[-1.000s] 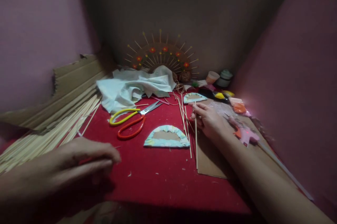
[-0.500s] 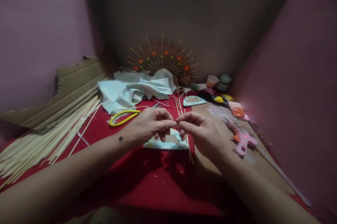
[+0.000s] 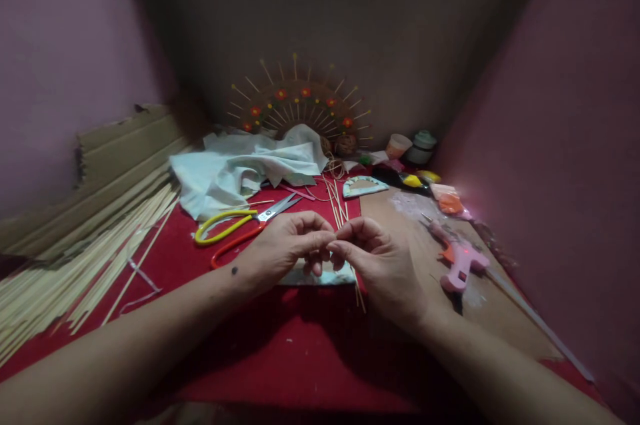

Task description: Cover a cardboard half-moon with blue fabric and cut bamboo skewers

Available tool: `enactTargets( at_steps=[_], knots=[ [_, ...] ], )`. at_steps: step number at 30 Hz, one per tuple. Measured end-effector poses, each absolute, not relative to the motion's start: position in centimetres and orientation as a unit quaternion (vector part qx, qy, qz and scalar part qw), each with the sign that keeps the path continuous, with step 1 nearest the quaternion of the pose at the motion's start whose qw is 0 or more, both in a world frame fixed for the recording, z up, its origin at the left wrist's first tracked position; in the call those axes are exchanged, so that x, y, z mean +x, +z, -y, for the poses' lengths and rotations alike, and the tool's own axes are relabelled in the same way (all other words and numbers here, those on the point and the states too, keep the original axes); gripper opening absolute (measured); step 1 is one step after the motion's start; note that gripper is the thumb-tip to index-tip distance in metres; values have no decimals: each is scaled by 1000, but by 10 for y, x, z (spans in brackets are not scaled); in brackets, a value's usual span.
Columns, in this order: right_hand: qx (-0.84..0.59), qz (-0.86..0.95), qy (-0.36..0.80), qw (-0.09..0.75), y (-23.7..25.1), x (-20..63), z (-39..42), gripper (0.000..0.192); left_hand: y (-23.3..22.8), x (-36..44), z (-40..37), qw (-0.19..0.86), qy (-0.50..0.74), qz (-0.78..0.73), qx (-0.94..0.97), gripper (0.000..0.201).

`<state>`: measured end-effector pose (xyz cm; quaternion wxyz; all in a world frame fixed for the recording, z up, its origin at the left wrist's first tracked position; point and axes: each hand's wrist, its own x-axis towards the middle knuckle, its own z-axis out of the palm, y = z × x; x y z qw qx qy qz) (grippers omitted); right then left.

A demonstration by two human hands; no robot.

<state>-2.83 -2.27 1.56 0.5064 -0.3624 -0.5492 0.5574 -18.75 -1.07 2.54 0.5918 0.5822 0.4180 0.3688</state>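
**Fingertip work over the red cloth — risks noted**

Landmark: scissors [image 3: 240, 228], yellow and orange handles, lying on the red cloth [image 3: 300, 352].

Left hand [image 3: 285, 252] and right hand [image 3: 380, 262] meet just right of the scissors, fingertips pinched together. Both are closed on something very small or thin at the meeting point; what it is cannot be told from this view. Beneath the hands, partly hidden, lies a fabric-wrapped half-circle piece [image 3: 320, 276]. Loose thin sticks [image 3: 340, 205] run from behind the hands to under the right hand.

Further right of the scissors: pink glue gun [image 3: 457, 265] resting on brown cardboard [image 3: 400, 212]. Behind the scissors: pale crumpled cloth [image 3: 240, 168]. Left of them: a large stick bundle [image 3: 85, 252].

Risks, as judged:
- The pinched item is tiny; a slack grip would likely lose it against the cluttered cloth.
- The right forearm passes near the glue gun; a sideways sweep could knock it or touch the nozzle.
- Pressing the wrists down could snap or scatter the loose sticks.
- Dim light makes fine alignment unreliable.
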Motion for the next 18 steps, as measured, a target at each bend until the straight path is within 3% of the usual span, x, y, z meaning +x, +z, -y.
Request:
enactTargets(
  at_steps=[6, 11, 18],
  knots=[
    [-364, 543, 570, 497, 15, -28, 23, 12, 30, -194, 12, 539, 360, -440, 622, 19],
    [-361, 537, 627, 435, 20, -26, 22, 15, 32, -201, 13, 482, 371, -463, 645, 17],
    [-345, 558, 653, 379, 21, -22, 21, 15, 30, -203, 13, 502, 367, -459, 635, 20]
  ],
)
